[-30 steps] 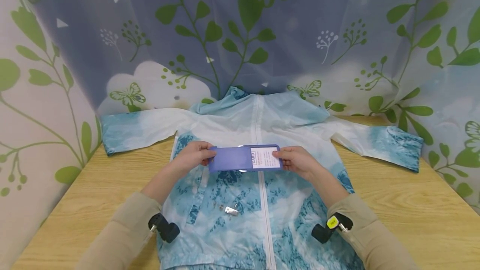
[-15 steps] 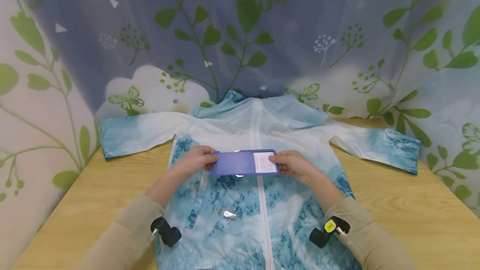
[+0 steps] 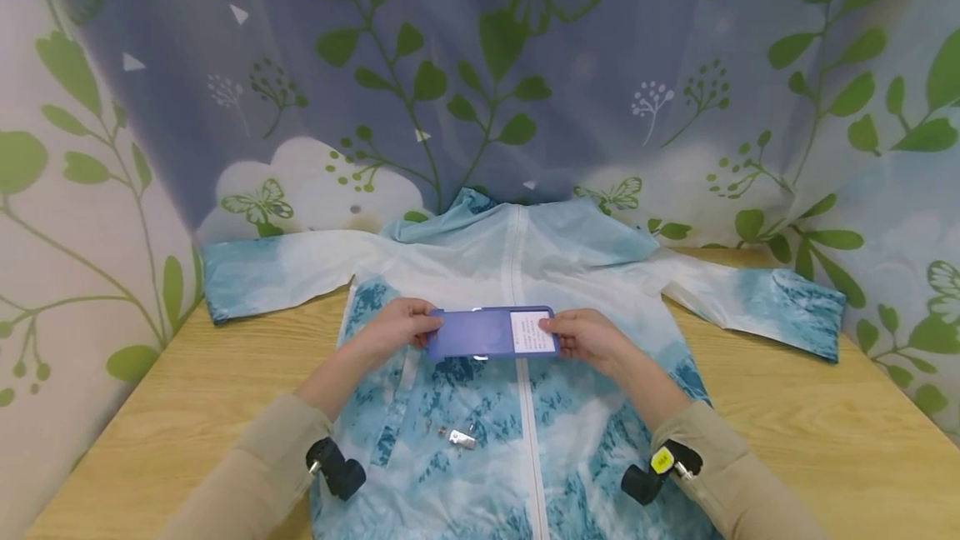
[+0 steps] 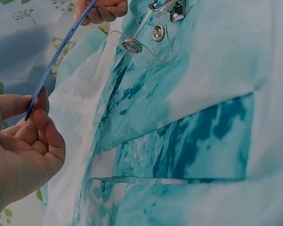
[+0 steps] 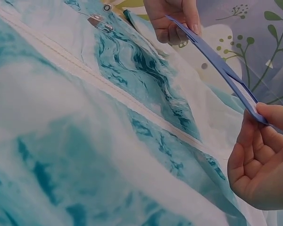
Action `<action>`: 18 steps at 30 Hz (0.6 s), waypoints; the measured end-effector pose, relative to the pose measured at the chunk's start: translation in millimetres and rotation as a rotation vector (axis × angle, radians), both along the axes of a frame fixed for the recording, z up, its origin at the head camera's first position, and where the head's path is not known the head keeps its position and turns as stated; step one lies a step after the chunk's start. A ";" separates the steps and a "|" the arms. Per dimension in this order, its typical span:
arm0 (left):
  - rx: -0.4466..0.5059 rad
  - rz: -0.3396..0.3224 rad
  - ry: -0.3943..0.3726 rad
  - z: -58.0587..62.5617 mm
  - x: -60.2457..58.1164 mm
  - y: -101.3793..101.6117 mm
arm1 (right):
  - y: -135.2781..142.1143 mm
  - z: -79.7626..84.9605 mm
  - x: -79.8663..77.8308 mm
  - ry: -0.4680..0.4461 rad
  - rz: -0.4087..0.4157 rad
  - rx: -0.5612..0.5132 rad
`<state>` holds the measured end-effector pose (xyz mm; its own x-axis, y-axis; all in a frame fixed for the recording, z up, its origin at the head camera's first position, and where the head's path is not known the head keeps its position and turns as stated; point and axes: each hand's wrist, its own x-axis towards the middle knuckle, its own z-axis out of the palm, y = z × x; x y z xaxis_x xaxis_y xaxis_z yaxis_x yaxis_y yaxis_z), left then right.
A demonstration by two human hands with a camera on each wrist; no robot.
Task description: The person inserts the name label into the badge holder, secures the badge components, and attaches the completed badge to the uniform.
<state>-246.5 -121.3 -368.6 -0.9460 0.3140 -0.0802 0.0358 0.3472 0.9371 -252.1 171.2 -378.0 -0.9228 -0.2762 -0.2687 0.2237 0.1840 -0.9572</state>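
Observation:
Both hands hold a blue-purple plastic card holder [image 3: 476, 333] between them, above a jacket [image 3: 480, 490] spread out face up. A white card [image 3: 532, 332] with printed lines shows at the holder's right end. My left hand [image 3: 405, 327] pinches the left end between thumb and fingers, as the left wrist view shows edge-on. The right hand [image 5: 269, 155] pinches the opposite end, its thumb at the white card. On the jacket below lies a metal badge clip [image 3: 462, 439], with a clear strap [image 4: 146, 49] carrying metal snaps beside it.
Under the jacket is a wood-grain table [image 3: 810, 415]. The jacket's sleeves [image 3: 787, 302] stretch out to both sides, and a white zipper [image 3: 531, 440] runs down its middle. A leaf-patterned curtain [image 3: 480, 65] hangs behind and at the sides.
The white card's visible part has narrowed, and its CARD heading no longer shows. The left hand has come slightly closer to the right one. The head view has shifted a little.

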 end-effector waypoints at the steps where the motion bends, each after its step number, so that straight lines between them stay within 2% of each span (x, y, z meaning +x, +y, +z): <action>1: 0.003 0.002 -0.002 -0.6 -0.5 0.1 | 0.0 -0.1 0.1 0.000 -0.001 -0.004; 18: 0.033 0.004 -0.018 -2.0 -1.5 5.0 | -2.4 -1.6 0.2 0.004 0.017 -0.019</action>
<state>-248.0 -116.3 -370.7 -0.9457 0.3133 -0.0872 0.0172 0.3159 0.9486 -251.9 168.9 -379.6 -0.9191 -0.2964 -0.2595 0.2167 0.1697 -0.9614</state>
